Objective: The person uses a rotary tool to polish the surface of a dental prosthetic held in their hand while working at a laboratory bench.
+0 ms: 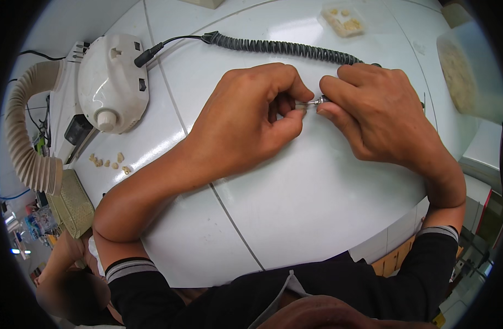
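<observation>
Metal shank [306, 103] of a rotary handpiece [322, 100], above the white table [301, 186] | left hand [251, 112] pinching its tip; right hand [375, 107] grasping the body, probably bracing it, fingers hiding most | coiled cord [279, 46] beyond, likely leaving both hands room | control box [115, 79], cream pieces [120, 157] left; translucent bin [484, 90] far right

Ribbed beige hose [20, 122] at left, small clear container [357, 14] of yellowish pieces [351, 24], translucent tub [483, 66] at right.
</observation>
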`<state>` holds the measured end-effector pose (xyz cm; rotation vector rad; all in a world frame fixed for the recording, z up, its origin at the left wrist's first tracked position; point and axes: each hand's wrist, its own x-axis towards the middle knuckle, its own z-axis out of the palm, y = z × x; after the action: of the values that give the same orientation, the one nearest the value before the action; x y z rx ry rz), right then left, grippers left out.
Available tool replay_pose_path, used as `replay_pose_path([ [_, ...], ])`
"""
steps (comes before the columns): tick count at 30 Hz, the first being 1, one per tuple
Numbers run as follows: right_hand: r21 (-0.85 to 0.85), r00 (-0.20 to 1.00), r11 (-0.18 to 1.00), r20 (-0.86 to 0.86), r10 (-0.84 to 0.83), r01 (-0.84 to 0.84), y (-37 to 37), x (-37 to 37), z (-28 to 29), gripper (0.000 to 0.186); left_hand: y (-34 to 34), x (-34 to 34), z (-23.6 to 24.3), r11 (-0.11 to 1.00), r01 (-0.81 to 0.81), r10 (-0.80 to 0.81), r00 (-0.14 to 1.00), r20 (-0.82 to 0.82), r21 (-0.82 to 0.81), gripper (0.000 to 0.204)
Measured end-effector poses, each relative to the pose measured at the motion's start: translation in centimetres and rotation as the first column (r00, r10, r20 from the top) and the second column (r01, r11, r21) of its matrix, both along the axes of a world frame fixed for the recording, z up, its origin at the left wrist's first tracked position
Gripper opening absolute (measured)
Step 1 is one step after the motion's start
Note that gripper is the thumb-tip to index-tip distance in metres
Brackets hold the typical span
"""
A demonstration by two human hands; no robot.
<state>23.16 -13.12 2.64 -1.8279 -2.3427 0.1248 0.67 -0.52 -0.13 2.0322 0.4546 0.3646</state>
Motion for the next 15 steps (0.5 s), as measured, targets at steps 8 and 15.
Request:
replay_pose_path([
  [8, -0.022, 1.0, 1.0, 0.011, -0.017, 0.017, -0.18, -0.03, 0.12, 0.029, 0.0, 0.13, -0.04, 1.0, 0.006, -0.006, 1.0, -0.005, -0.004, 0.016],
  [15, -0.022, 1.0, 1.0, 0.014, -0.02, 0.02, -0.34, 0.15, 0.28, 0.028, 0.03, 0.03, -0.18, 1.0, 0.014, -0.014, 1.0, 0.009, 0.021, 0.016],
])
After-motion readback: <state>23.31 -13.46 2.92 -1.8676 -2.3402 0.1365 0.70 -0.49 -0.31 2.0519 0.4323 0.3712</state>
